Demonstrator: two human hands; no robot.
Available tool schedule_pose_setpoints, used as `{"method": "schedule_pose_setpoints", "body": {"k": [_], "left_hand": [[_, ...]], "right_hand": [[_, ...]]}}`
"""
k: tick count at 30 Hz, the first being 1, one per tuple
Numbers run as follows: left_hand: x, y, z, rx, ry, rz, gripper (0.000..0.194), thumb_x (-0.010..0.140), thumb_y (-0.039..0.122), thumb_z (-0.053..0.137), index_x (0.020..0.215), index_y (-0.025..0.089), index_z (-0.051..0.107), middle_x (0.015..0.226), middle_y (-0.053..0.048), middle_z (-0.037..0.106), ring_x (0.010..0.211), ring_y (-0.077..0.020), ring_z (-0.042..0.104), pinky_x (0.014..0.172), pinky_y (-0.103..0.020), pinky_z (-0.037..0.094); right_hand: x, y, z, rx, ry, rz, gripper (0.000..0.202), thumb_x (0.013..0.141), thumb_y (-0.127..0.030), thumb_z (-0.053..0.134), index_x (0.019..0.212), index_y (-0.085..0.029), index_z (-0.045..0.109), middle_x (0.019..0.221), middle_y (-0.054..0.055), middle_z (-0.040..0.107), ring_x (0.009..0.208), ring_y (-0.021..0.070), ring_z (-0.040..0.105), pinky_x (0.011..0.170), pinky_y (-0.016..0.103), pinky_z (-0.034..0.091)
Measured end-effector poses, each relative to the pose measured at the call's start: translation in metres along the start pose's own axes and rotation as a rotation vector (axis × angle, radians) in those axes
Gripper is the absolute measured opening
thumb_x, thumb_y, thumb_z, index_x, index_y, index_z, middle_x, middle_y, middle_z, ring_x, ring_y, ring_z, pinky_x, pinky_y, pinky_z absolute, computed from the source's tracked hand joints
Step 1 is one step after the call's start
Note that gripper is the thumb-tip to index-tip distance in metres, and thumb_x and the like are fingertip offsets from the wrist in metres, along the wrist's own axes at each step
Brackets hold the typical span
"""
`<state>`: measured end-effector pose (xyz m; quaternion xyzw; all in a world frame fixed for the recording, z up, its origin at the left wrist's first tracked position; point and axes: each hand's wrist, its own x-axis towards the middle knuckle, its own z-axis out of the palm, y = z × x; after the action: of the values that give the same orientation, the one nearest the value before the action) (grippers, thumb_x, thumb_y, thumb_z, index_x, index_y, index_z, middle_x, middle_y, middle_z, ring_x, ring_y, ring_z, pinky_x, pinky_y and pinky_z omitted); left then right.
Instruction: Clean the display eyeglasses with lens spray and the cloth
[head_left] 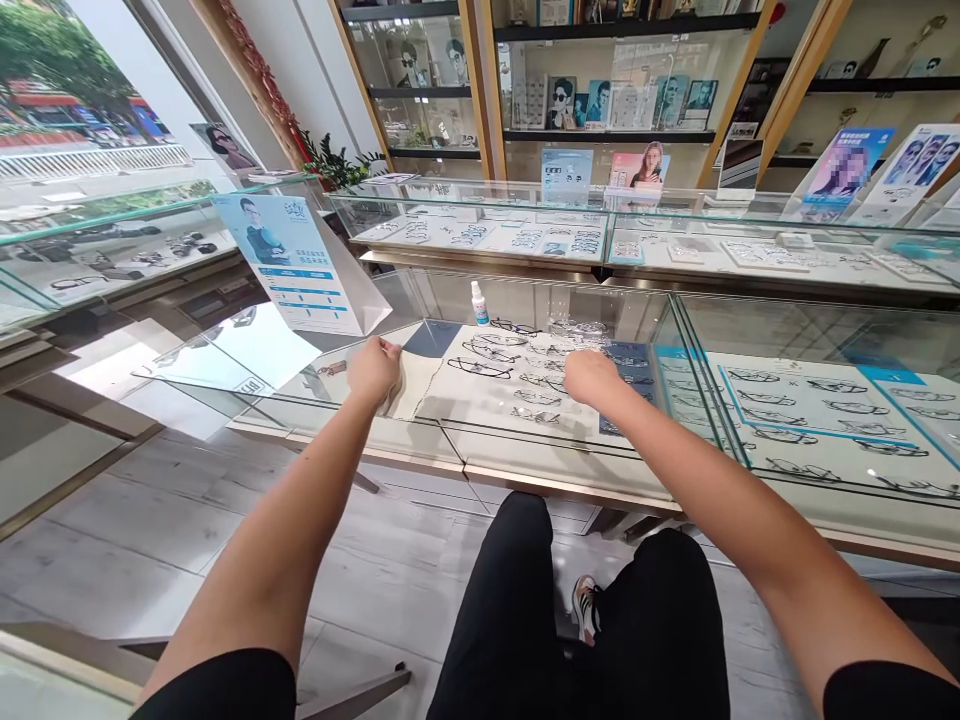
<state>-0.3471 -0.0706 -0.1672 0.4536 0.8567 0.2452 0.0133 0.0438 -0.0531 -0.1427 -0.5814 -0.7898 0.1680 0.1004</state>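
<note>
Both of my arms reach forward to a glass display case (547,456) holding rows of eyeglasses (480,369). My left hand (374,371) is closed at the case's left part, beside a dark blue panel (433,339); whether it grips anything is hidden. Farther right, my right hand (591,377) is closed with its knuckles up, over the glasses near a dark blue strip (630,365); its fingertips are hidden. Between the hands and farther back stands a small white spray bottle (478,304) with a blue label.
A white-and-blue sign (292,265) stands left of my left hand. Another glass case (480,235) runs behind, with shelves (600,100) beyond it. My knees (525,530) are below the case's front edge. A second case (112,245) stands at the left.
</note>
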Motion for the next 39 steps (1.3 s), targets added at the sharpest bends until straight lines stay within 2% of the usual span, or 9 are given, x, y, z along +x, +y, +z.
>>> {"method": "schedule_pose_setpoints", "body": {"k": [8, 12, 15, 17, 20, 25, 28, 33, 39], "left_hand": [[0.005, -0.001, 0.011, 0.067, -0.003, 0.134, 0.026, 0.103, 0.04, 0.052, 0.112, 0.019, 0.063, 0.112, -0.024, 0.076, 0.111, -0.0414, 0.069, 0.091, -0.046, 0.047], [0.007, -0.016, 0.015, 0.112, -0.012, 0.148, 0.036, 0.103, 0.047, 0.052, 0.117, 0.017, 0.064, 0.12, -0.027, 0.074, 0.115, -0.0455, 0.068, 0.096, -0.051, 0.047], [0.003, -0.016, 0.008, 0.116, 0.064, 0.137, 0.045, 0.1, 0.052, 0.056, 0.121, 0.013, 0.063, 0.133, -0.032, 0.066, 0.124, -0.0504, 0.062, 0.101, -0.055, 0.046], [-0.009, 0.004, -0.002, 0.076, 0.193, 0.246, 0.044, 0.099, 0.049, 0.058, 0.123, 0.013, 0.063, 0.138, -0.032, 0.062, 0.132, -0.0508, 0.056, 0.106, -0.056, 0.044], [-0.038, 0.07, -0.015, -0.172, 0.236, 0.546, 0.031, 0.102, 0.046, 0.057, 0.111, 0.018, 0.067, 0.121, -0.021, 0.069, 0.122, -0.0398, 0.06, 0.109, -0.049, 0.043], [-0.075, 0.215, -0.003, -0.856, -0.295, 0.801, 0.04, 0.098, 0.059, 0.069, 0.087, 0.02, 0.071, 0.084, -0.007, 0.071, 0.082, -0.0221, 0.061, 0.08, -0.035, 0.048], [-0.072, 0.266, 0.023, -1.144, -0.638, 0.738, 0.054, 0.081, 0.07, 0.084, 0.088, 0.018, 0.074, 0.089, -0.008, 0.074, 0.08, -0.0189, 0.064, 0.074, -0.032, 0.049], [-0.066, 0.276, 0.06, -1.281, -0.907, 0.591, 0.059, 0.068, 0.069, 0.096, 0.087, 0.017, 0.076, 0.081, -0.004, 0.073, 0.075, -0.015, 0.064, 0.074, -0.031, 0.052], [-0.073, 0.264, 0.063, -1.242, -0.957, 0.655, 0.049, 0.072, 0.057, 0.098, 0.089, 0.016, 0.08, 0.074, -0.003, 0.071, 0.073, -0.0153, 0.064, 0.077, -0.033, 0.053]], "right_hand": [[-0.026, 0.032, -0.009, -0.058, 0.065, -0.112, 0.042, 0.072, -0.031, 0.092, 0.049, -0.026, 0.058, 0.048, 0.006, 0.054, 0.053, 0.0222, 0.063, 0.053, 0.033, 0.047], [-0.067, 0.058, -0.049, 0.055, 0.026, -0.233, 0.045, 0.086, -0.035, 0.079, 0.047, -0.027, 0.058, 0.043, -0.001, 0.048, 0.04, 0.0147, 0.042, 0.049, 0.033, 0.032], [-0.092, 0.071, -0.088, 0.074, 0.115, -0.246, 0.033, 0.093, -0.038, 0.069, 0.062, -0.028, 0.072, 0.055, -0.001, 0.063, 0.048, 0.0158, 0.053, 0.052, 0.033, 0.031], [-0.098, 0.076, -0.108, 0.132, 0.202, -0.237, 0.03, 0.097, -0.043, 0.066, 0.075, -0.028, 0.08, 0.062, 0.0, 0.07, 0.053, 0.0165, 0.057, 0.055, 0.033, 0.034], [-0.086, 0.079, -0.118, 0.234, 0.371, -0.285, 0.031, 0.1, -0.047, 0.065, 0.087, -0.026, 0.084, 0.069, 0.001, 0.074, 0.059, 0.0171, 0.06, 0.062, 0.033, 0.041], [-0.033, 0.07, -0.094, 0.421, 0.659, -0.406, 0.037, 0.105, -0.049, 0.058, 0.103, -0.024, 0.085, 0.097, 0.006, 0.083, 0.08, 0.022, 0.073, 0.077, 0.035, 0.052], [-0.007, 0.069, -0.078, 0.426, 0.699, -0.414, 0.038, 0.107, -0.049, 0.054, 0.11, -0.025, 0.084, 0.103, 0.007, 0.084, 0.085, 0.0229, 0.075, 0.082, 0.035, 0.054], [0.012, 0.082, -0.061, 0.317, 0.67, -0.379, 0.041, 0.11, -0.05, 0.05, 0.119, -0.028, 0.083, 0.118, 0.007, 0.085, 0.09, 0.0244, 0.073, 0.092, 0.038, 0.055], [0.012, 0.089, -0.051, 0.389, 0.616, -0.409, 0.037, 0.109, -0.049, 0.053, 0.12, -0.03, 0.083, 0.123, 0.008, 0.084, 0.103, 0.0272, 0.075, 0.095, 0.04, 0.055]]}}
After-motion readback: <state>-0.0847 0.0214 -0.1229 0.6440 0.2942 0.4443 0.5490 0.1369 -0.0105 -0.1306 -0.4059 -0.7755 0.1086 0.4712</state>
